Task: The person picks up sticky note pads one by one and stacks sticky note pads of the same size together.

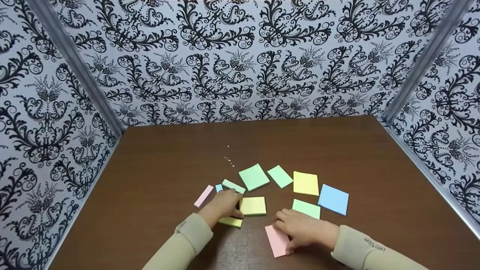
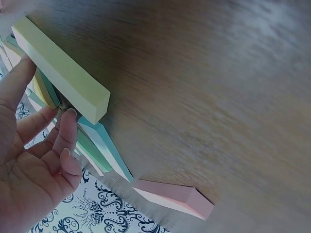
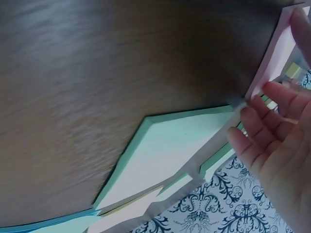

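Looks like a placing or squaring-up step here: the right hand point(image 1: 302, 228) has the pink pad point(image 1: 276, 243) between thumb and fingers, at the near side of the spread on the wood-grained surface point(image 1: 157, 168), while the left hand point(image 1: 222, 205) straddles one end of the yellow pad point(image 1: 255, 206), and whether it grips I can't tell. Next move, I'd judge, calls for light fingertip pressure along the edges: these are matt, crisp-cornered blocks, some squarish like the blue pad point(image 1: 333, 200), others slim bars like the yellow strip point(image 1: 231, 222).
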A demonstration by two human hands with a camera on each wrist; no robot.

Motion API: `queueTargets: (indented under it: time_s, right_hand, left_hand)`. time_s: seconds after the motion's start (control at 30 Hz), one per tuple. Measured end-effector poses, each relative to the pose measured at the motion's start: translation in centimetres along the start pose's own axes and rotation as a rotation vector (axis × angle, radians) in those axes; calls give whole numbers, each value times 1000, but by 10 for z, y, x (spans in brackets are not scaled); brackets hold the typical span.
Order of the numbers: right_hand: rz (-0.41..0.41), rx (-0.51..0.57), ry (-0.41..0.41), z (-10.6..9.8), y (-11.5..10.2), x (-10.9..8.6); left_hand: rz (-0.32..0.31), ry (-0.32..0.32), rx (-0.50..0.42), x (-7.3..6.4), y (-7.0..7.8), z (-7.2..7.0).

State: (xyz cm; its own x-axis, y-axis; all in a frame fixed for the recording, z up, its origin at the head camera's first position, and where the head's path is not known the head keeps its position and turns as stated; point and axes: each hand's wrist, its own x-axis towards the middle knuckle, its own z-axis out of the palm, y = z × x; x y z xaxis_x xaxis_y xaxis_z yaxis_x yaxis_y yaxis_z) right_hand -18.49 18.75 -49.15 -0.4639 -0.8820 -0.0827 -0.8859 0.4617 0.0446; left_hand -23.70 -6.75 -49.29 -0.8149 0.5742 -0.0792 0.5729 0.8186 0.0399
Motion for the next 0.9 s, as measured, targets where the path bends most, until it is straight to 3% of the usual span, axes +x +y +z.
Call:
queueTargets:
  time_s: [0.17,0.33,0.5,0.67,0.8,0.9]
  right_hand:
    - [64,47,-39,0,2,7]
    - [78,72,-46,2,5,12]
    - [95,7,4,-2,-1,11]
    - [268,-45,77,-6,-22,12]
    - [439,7,47,-3,-40,16]
    - [499,34,28,1,-47,19]
  left_hand:
    - [10,16,5,0,0,0]
    - [21,23,10,0,0,1]
    - [31,25,16,1,-1,3]
    - [28,14,4,2,-1,3]
    - [-9,-28,-15,1,0,2]
    - [-22,-38,-13,1,0,1]
